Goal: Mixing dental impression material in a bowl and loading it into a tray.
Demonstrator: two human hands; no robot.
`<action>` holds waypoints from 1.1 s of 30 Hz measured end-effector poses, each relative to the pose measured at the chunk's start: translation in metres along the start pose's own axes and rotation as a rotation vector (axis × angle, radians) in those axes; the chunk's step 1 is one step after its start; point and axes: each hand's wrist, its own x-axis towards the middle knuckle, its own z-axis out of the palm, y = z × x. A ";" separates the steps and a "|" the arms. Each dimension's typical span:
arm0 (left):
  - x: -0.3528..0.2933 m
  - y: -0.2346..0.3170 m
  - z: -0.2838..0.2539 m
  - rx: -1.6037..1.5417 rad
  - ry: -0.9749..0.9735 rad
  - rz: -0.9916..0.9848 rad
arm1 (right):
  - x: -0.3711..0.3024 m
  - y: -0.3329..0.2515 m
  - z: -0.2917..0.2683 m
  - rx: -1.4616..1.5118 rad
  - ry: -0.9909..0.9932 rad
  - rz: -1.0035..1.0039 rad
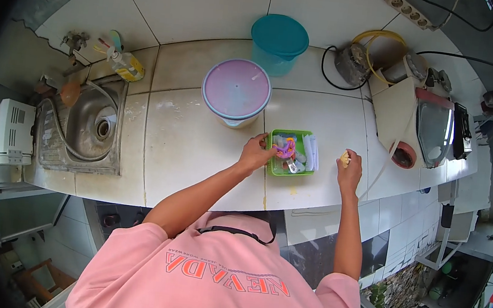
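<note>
A small bright green plastic basket (290, 175) sits on the white tiled counter in front of me. My left hand (255, 154) grips its left rim, thumb over the edge and fingers along the outer side. Inside lie a purple plastic piece (284, 151), orange bits, clear bags, a small silvery item (292, 166) and folded white paper (311, 152). To the right of the basket, apart from it, my right hand (350, 176) is closed round a small pale yellow, crumpled-looking thing (345, 159). Its exact kind is too small to make out.
Behind the basket stands a tub with a pink-purple lid (237, 88), and farther back a teal-lidded container (280, 36). A steel sink (77, 159) is at left beside a yellow bottle (129, 68). At right are a cream and red appliance (392, 115) and a hose (385, 34).
</note>
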 end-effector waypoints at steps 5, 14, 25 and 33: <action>0.010 0.004 0.013 -0.073 0.072 -0.081 | 0.049 0.021 0.006 0.057 -0.100 0.020; -0.075 0.025 0.003 -0.184 0.015 -0.022 | 0.062 0.003 -0.005 0.131 0.225 -0.126; -0.190 0.141 -0.046 -0.253 -0.547 0.560 | 0.031 -0.231 0.034 0.222 -0.230 -1.205; -0.074 -0.001 -0.059 -0.440 0.440 0.271 | 0.040 -0.238 0.052 0.229 -0.217 -1.211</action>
